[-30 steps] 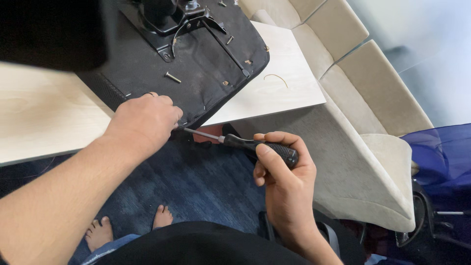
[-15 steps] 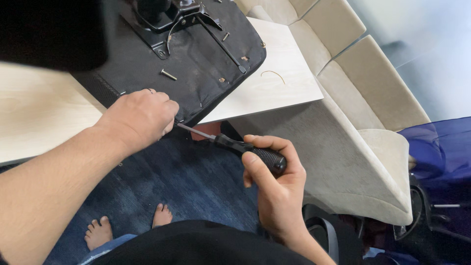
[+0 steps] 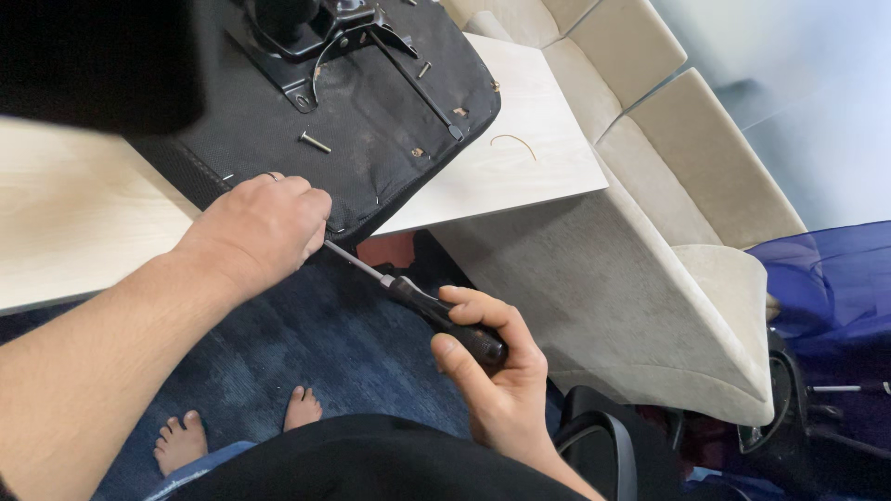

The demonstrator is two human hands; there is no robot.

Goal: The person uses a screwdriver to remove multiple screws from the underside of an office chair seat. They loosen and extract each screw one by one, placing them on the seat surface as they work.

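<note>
Two hands engaged | right hand (image 3: 501, 380) clenched round black screwdriver (image 3: 436, 314) handle; shaft angled up-left; tip hidden beneath left hand (image 3: 264, 227) | left hand clamped on near edge of upturned black seat cushion (image 3: 371, 102), overhanging pale table (image 3: 74, 213) | technique: keep tip low under staple; lever gently; brace cushion firmly; fingers beside tip at risk.

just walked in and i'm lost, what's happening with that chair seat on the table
A person is working on an upturned black seat cushion that lies on a pale wooden table, its corner hanging over the table edge. The left hand presses down on that near corner. The right hand holds a black-handled screwdriver, its shaft angled up to the seat's edge right beside the left fingers; the tip is hidden there. A loose bolt lies on the seat's fabric underside, near the metal bracket.
</note>
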